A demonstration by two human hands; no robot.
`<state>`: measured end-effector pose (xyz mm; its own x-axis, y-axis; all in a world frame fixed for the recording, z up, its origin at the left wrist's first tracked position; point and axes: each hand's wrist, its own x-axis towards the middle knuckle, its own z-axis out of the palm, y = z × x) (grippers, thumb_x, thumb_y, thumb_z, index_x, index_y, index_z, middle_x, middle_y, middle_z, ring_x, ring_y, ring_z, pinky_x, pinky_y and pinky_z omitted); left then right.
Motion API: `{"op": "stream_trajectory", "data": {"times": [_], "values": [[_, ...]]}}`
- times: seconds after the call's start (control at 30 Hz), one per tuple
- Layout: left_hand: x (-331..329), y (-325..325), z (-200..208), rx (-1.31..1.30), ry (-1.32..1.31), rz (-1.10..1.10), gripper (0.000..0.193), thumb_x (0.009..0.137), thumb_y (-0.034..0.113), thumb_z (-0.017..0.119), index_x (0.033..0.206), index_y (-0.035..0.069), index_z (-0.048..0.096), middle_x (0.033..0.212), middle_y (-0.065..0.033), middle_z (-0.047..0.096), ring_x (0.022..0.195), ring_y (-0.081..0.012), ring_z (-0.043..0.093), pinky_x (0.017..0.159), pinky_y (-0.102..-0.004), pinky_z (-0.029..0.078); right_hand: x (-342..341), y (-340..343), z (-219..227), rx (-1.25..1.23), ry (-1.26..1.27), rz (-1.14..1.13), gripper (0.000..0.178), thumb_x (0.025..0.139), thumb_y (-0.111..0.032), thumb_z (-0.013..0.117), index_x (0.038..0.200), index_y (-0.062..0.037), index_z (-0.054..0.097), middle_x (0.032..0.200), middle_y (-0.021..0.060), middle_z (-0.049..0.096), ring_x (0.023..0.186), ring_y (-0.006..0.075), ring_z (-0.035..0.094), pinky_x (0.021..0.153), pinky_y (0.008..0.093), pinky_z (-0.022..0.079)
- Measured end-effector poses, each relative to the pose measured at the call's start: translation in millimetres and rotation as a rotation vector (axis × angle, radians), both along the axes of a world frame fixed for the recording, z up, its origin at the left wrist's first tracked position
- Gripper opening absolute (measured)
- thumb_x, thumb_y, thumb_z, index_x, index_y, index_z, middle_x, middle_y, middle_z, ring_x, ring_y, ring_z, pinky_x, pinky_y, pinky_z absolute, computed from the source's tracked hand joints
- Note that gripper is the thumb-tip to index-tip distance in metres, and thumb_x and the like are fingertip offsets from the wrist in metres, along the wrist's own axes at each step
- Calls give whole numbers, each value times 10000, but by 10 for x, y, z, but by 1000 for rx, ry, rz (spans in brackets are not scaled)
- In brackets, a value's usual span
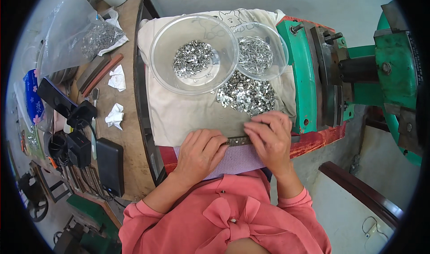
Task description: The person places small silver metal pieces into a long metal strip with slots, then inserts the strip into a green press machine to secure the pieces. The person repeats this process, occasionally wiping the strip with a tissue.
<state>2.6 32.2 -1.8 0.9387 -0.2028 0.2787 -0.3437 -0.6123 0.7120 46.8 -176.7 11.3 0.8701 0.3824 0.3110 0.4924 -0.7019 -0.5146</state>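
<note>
A narrow dark metal strip (238, 141) with small shiny pieces along it lies at the front edge of the cloth-covered bench. My left hand (199, 152) is closed on its left end, thumb and fingers together. My right hand (272, 136) hovers over its right part, fingers curled and thumb close to the index; whatever it pinches is too small to tell. Just beyond my right hand spreads a loose pile of small silvery metal pieces (246, 94). A large clear tub (159, 70) of similar pieces and a smaller clear tub (281, 52) of thin metal pins stand behind.
A green machine (298, 75) with dark metal jaws borders the bench on the right. On the left, a wooden table (130, 142) carries a black power bank (110, 166), a phone (57, 97), crumpled tissues (117, 78), sharpening stones (102, 75) and a plastic bag (67, 30).
</note>
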Motion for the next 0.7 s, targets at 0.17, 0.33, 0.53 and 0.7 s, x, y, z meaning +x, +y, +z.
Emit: {"op": "stream_trajectory", "data": {"times": [0.17,0.33,0.53,0.7], "values": [[145,83,80,21,14,47,261,744,18,779,966,38,643,955,-99,641,837,-306,630,716,-399,498,361,190,-11,-57,-64,32,186,747,-110,804,916,-110,726,1006,17,622,986,273,570,865,418,421],[424,105,89,102,25,69,252,765,22,763,991,38,654,965,-99,623,866,-306,636,716,-396,514,380,256,-19,-124,-140,97,165,730,-109,794,854,-112,686,1033,18,616,1077,264,556,892,421,415],[588,-29,-72,167,-34,92,199,776,37,758,943,64,653,927,-65,603,833,-277,629,672,-390,510,188,111,53,-79,0,37,189,713,-91,820,886,-120,751,1097,14,654,1094,279,558,943,432,390],[594,-29,-60,171,-39,91,173,775,25,748,911,70,650,889,-59,591,794,-268,625,652,-386,505,172,15,56,-39,27,-13,169,764,-111,800,925,-122,752,1105,22,636,1110,277,549,956,436,380]]}}
